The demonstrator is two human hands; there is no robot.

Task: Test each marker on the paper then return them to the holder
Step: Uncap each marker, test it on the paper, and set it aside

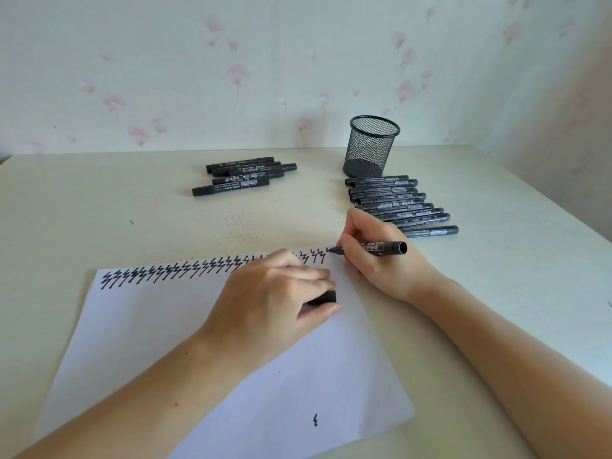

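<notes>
A white sheet of paper (205, 352) lies on the table with a row of black zigzag marks (165, 273) along its far edge and one small mark (315, 420) near the front. My right hand (374, 256) grips an uncapped black marker (381, 248), its tip touching the paper's far right corner. My left hand (275, 293) rests on the paper and holds the black cap (326, 297) between thumb and fingers. The black mesh holder (371, 147) stands empty behind.
Several black markers (394, 202) lie in a row in front of the holder. Another group of several markers (245, 175) lies at the middle back. Small ink specks (241, 226) dot the cream table (99, 210). A flowered wall stands behind.
</notes>
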